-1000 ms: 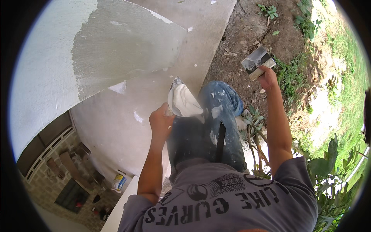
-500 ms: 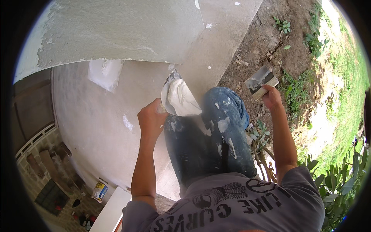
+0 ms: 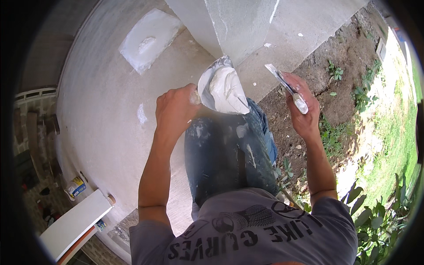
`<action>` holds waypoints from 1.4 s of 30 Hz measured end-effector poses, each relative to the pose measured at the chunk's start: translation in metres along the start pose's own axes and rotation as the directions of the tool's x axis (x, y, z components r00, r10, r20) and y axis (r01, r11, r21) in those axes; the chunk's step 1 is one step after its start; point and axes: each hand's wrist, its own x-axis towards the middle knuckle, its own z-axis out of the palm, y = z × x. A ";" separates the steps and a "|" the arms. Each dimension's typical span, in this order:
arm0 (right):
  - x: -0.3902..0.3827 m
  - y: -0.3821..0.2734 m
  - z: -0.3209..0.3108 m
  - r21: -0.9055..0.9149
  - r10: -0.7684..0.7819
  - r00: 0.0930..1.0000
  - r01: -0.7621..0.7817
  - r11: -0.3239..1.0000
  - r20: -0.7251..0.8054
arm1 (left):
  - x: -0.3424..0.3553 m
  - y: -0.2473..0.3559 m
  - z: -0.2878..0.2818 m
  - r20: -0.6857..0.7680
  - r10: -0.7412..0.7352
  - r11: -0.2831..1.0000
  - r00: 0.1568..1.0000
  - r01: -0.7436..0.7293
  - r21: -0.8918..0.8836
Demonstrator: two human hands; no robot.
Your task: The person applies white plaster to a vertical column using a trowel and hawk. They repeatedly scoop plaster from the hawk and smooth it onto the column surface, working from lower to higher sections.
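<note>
- Paste (image 3: pixel 229 88) sits heaped in the pan (image 3: pixel 206 90), between the hands; left hand (image 3: pixel 172 110) has its fingers curled closed at the pan's left side.
- Right hand (image 3: pixel 305 106) is closed round the trowel (image 3: pixel 279 76), blade edge-on, apart from the pan.
- Advisable: pan level so the heap cannot slide; small, even scoops.
- Shirt (image 3: pixel 282 236) bears dark, upside-down lettering; tub (image 3: pixel 76 187) at left, a blue-and-yellow label too small to read.

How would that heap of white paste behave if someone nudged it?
The white paste looks soft but thick, since it stands in a swirled mound. It would probably smear and cling, as pale smudges mark the trousers. Pushed sideways, it might slump off the metal scoop, being heaped close to the rim.
</note>
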 end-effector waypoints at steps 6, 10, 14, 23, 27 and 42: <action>0.019 -0.054 0.003 -0.319 -0.415 0.887 0.460 0.829 0.202 | -0.005 0.017 -0.027 -0.019 0.100 0.995 0.995 -0.099 0.030; 0.023 -0.062 0.019 -0.350 -0.440 0.870 0.492 0.797 0.220 | -0.006 0.019 -0.030 0.012 0.137 0.987 0.991 -0.137 0.084; 0.023 -0.061 0.038 -0.350 -0.421 0.830 0.542 0.764 0.365 | -0.008 0.011 -0.025 0.010 0.157 0.982 0.988 -0.157 0.102; -0.022 -0.003 0.012 -0.137 0.217 0.925 -0.182 0.974 0.313 | 0.014 -0.011 -0.017 -0.074 -0.140 0.986 0.987 0.146 0.084; 0.008 0.097 0.032 0.763 0.488 0.852 -0.439 0.474 0.187 | -0.012 -0.021 -0.008 -0.026 -0.196 0.980 0.980 0.195 -0.042; 0.156 0.320 0.132 0.886 0.787 0.576 -0.456 0.085 0.220 | -0.106 -0.054 0.074 0.128 -0.313 0.909 0.941 0.336 -0.247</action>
